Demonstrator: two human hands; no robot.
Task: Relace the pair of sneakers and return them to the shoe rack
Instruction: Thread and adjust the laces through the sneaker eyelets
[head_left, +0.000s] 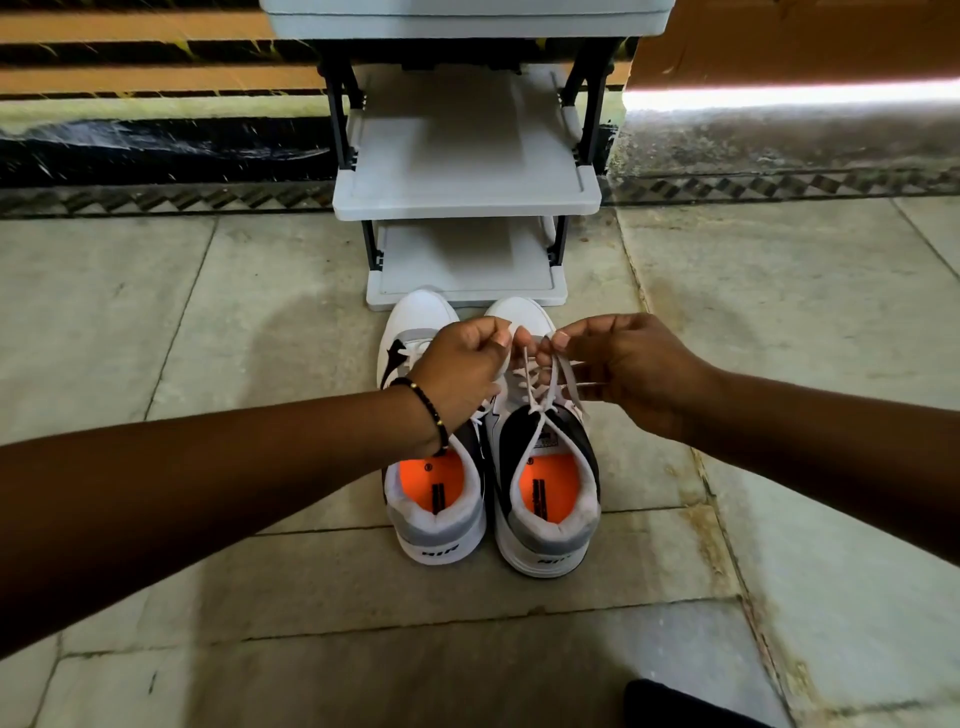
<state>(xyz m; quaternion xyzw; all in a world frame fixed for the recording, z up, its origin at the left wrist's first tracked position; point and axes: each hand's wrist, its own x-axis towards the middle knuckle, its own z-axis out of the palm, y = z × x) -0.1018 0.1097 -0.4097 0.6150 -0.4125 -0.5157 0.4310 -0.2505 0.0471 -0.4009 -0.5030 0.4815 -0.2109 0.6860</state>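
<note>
- Right now the floor (208, 623) is big stone tiles, and it fills most of the frame.
- At the top middle stands the shoe rack (467, 171), with flat gray shelves. The shoes are not on it yet. They sit just in front of its bottom shelf.
- In the middle sit the two sneakers, side by side, heels toward the bottom of the frame. The left sneaker (441, 519) looks laced. The right sneaker (550, 519) is the one being tied.
- The left hand (462, 369) pinches one part of the white lace (540, 395), with the fingers curled in.
- The right hand (623, 364) pinches the other part of the lace, close by.
- What could go wrong, I think:
  - A lace end could slip out of the pinch, and the bow would come undone.
  - A hard pull could tug the light shoe over or bump the other one.
  - A loose knot could open when the shoes are lifted to the rack.
</note>
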